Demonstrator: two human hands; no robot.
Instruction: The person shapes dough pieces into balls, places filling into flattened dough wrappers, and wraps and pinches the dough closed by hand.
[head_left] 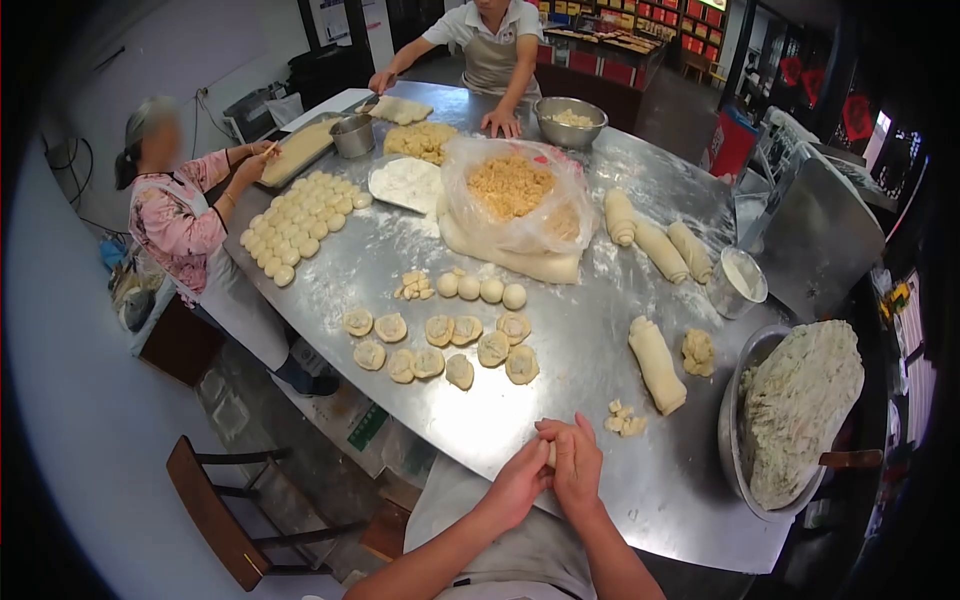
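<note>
Both hands' fingers curled close around a small pale dough piece (551, 455), lower centre, mostly hidden between left hand (513, 488) and right hand (578, 472). Step (judged): hand-shaping; next move calls for light, even pressure.
Plastic bag (573, 170), upper centre: orange-brown crumbly mix (512, 187).
Large metal bowl (732, 430), right: heaped dough (803, 400).
Small metal tub (722, 300), right: white powder (740, 272).

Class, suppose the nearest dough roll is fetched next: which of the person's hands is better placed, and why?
Probably the right hand: the dough roll lies ahead on that side, while the left hand would reach across. Both cup a pale piece, which the left could keep.
</note>
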